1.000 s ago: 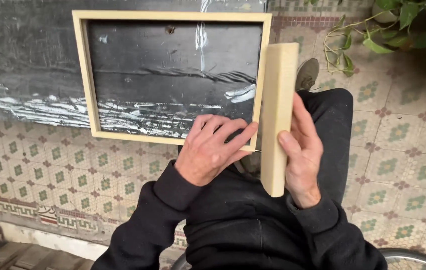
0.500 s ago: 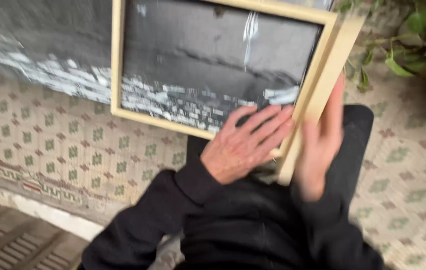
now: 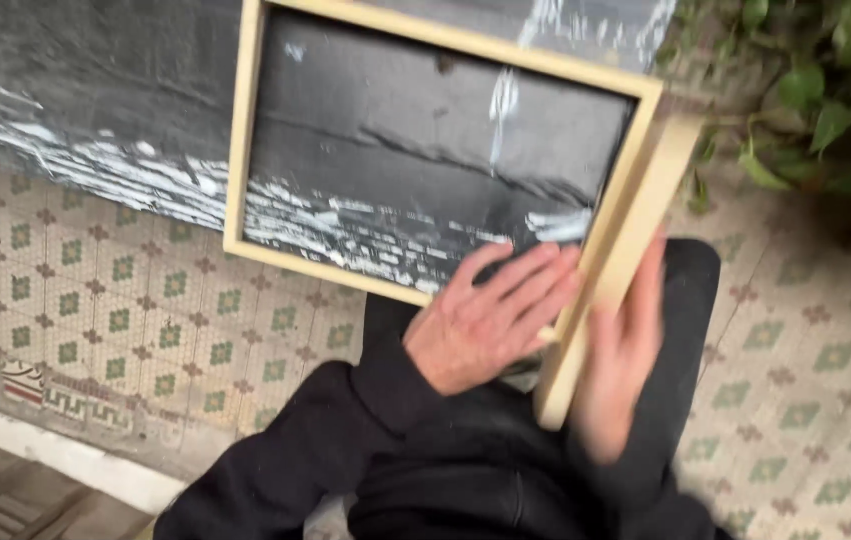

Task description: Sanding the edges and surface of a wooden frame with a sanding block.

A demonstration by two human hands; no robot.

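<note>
A pale wooden frame (image 3: 237,160) with an open middle rests on my lap, showing the dark painted wall base through it. My left hand (image 3: 485,320) lies flat with fingers spread on the frame's lower right corner. My right hand (image 3: 620,360), blurred by motion, presses against the outer face of the frame's right side bar (image 3: 625,240), which stands on edge. I wear black sleeves and dark trousers.
The floor is patterned tile in green and brown (image 3: 125,320). A dark wall base streaked with white paint (image 3: 75,110) runs along the top left. A leafy green plant (image 3: 825,100) stands at the top right. A wooden slat surface (image 3: 5,490) shows at the bottom left.
The view has shifted, so the frame now appears larger and tilted clockwise. My right hand has slid along the side bar and is blurred; my left hand stays on the lower corner.
</note>
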